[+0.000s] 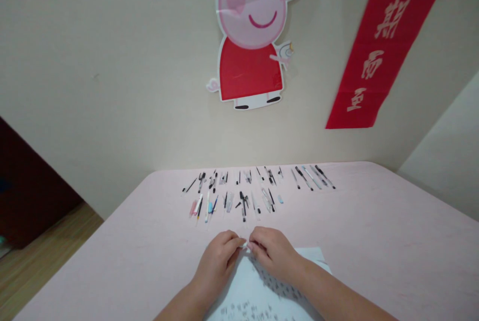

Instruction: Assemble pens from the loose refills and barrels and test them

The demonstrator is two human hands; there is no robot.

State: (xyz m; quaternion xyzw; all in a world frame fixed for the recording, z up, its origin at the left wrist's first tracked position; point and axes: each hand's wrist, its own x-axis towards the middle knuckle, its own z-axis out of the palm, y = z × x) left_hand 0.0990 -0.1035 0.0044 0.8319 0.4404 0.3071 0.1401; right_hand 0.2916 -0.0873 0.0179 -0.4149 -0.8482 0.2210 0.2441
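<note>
**Left hand and right hand pinch together above a written sheet**

Nearest us, two bare forearms reach in over the near side of the desk. Both hands are closed, knuckles up, their bent fingertips just beside each other and gripping one small white piece between them.

Behind, we see a pale wall standing past the far edge of the desk, which has a plain pink top with rounded far corners. Beyond its left edge we make out a dark red-brown panel and a strip of wood floor. A pig cutout in a red dress hangs above the middle of the far edge; a red banner with pale characters slants above the far right corner.

Under our hands, the sheet, covered in handwriting, runs toward the near side of the desk. Five slim pens lie aslant by the far edge, toward the far right corner. To their left, pen parts lie in two rows. A light blue bit ends the nearer row. The white piece, the smallest thing, sits just above the sheet's far edge; we cannot tell what it is.
</note>
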